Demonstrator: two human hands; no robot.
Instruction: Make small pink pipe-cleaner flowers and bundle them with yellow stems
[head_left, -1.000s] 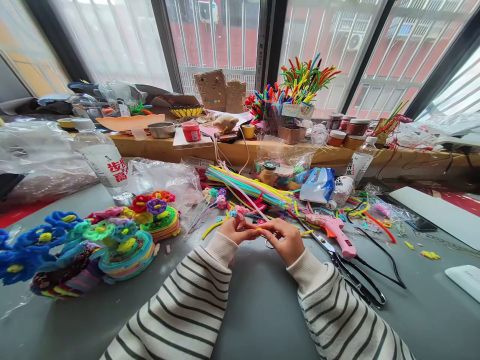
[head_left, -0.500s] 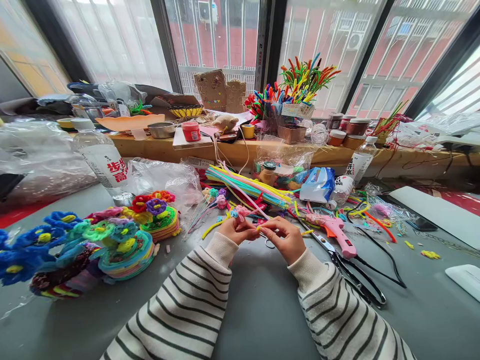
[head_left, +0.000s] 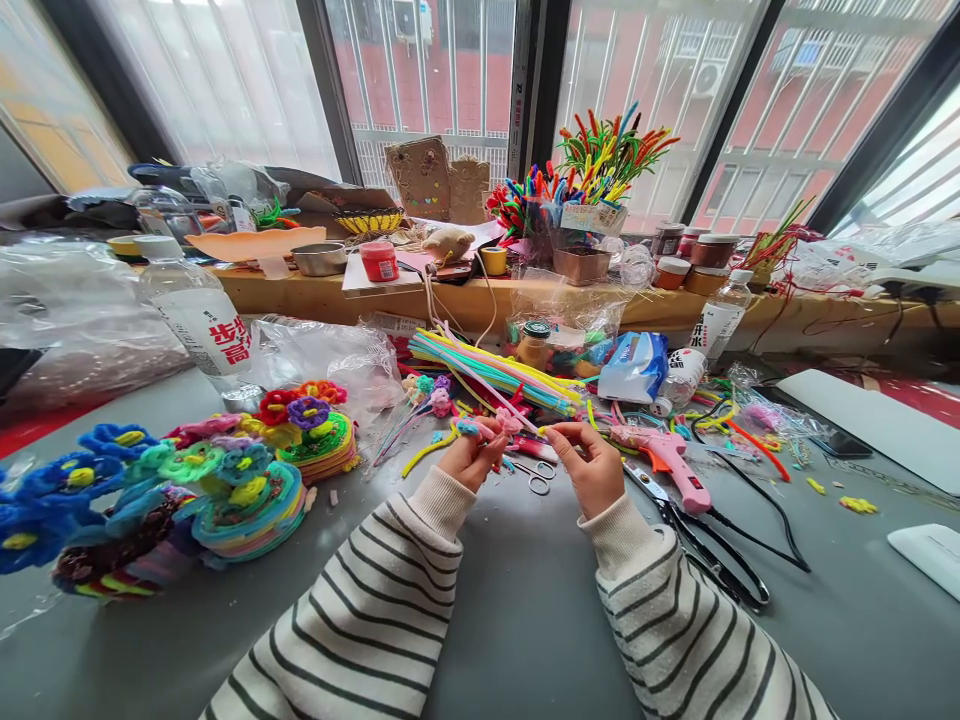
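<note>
My left hand (head_left: 471,455) is closed around a small pink pipe-cleaner flower (head_left: 507,421) just above the grey table (head_left: 517,610). My right hand (head_left: 592,462) pinches a thin yellow pipe-cleaner piece (head_left: 545,430) that runs toward the flower. The two hands are a short gap apart. Small scissors (head_left: 534,476) lie on the table right below and between them. Both arms wear striped sleeves.
Finished pipe-cleaner flowers and coiled discs (head_left: 247,480) lie at the left. A bundle of pastel pipe cleaners (head_left: 495,372) lies behind the hands. A pink glue gun (head_left: 667,462) and large black scissors (head_left: 712,560) lie at the right. Water bottles (head_left: 199,315) and a cluttered wooden ledge (head_left: 465,295) stand further back.
Both hands rose a little and drew apart; the right hand moved right, stretching the yellow piece out from the flower. The small scissors beneath now show.
</note>
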